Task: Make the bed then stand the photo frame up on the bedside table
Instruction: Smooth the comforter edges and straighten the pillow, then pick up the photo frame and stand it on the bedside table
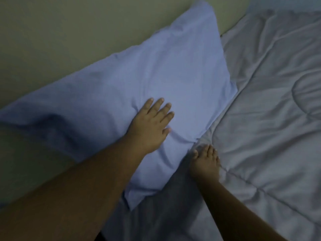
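Dim room, so colours are a bit murky. No boxes or bins in view, just bedding. The pillow [156, 80] in its pale blue case lies at an angle, its far long edge up against the greenish wall [69, 32] and its near edge overlapping the grey quilted comforter [269, 101], which is spread across the bed to the right and wrinkled in places.

My left hand [150, 124] is flat on the pillow's lower half, palm down, fingers stretched out and only slightly spread, pressing into the fabric so it dimples a little around my palm. It isn't gripping anything, just resting on top.

My right hand [205, 161] is down at the pillow's near edge, right where it meets the comforter. Fingers are curled and bunched there, touching the fabric, but I honestly can't tell whether I've pinched the pillowcase or am just pushing against it.
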